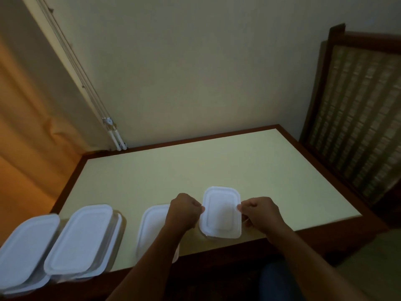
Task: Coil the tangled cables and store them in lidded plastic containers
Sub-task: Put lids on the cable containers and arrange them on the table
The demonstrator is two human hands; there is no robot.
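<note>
A clear plastic container with a white lid (220,211) stands near the table's front edge. My left hand (184,211) grips the lid's left side and my right hand (259,212) grips its right side, thumbs on top. Three more lidded containers line the front edge to the left: one (152,227) partly hidden under my left forearm, one (82,237) further left, and one (26,244) at the far left. No cables are visible; the containers' contents cannot be made out.
The table (195,168) has a pale top and a dark wooden border. It stands against a wall. A wooden chair with a woven back (358,118) is at the right. An orange curtain (28,127) hangs at the left.
</note>
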